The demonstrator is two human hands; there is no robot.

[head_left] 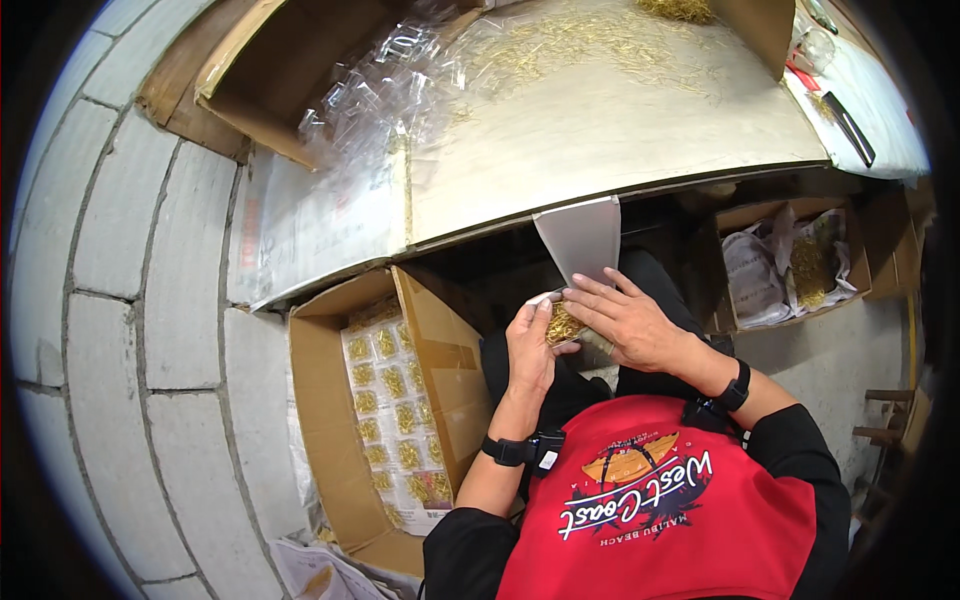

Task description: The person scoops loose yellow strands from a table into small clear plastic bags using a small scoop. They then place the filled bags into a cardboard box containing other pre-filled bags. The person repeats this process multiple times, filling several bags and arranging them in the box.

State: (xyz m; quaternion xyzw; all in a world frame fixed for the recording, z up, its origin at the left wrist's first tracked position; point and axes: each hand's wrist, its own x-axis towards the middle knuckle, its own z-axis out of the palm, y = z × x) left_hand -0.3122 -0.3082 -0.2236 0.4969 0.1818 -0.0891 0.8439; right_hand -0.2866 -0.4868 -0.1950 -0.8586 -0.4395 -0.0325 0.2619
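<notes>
The clear packet of golden bits (563,324) sits between my two hands, right of my left fingers and under the fingertips of my right. My left hand (532,345) is pinching its near-left side, thumb on top; my right hand (630,322) reaches in from the right with its fingers long and slightly parted, laid over the far-right edge — whether it grips or only presses, I cannot tell. Nor can I make out the packet's long axis, since fingers cover its borders. Just beyond it hangs the pale grey strip (580,240), narrowing from the table edge down toward my fingertips.

My left hand is the nearer one to the open box of filled packets (440,362), which stands below and to the left; the box on the right (800,313), lined with crumpled wrapping around more golden bits, lies nearer my right.

Counting: one packet in hand, one grey strip, two open boxes below the table and one more box (285,75) on top of it. In the left box I see about seventeen filled packets in slanting rows, though some edges merge. The clear empty cases (400,90) heap too tightly to count — likewise the loose golden pieces (600,45) strewn over the tabletop (600,145).
</notes>
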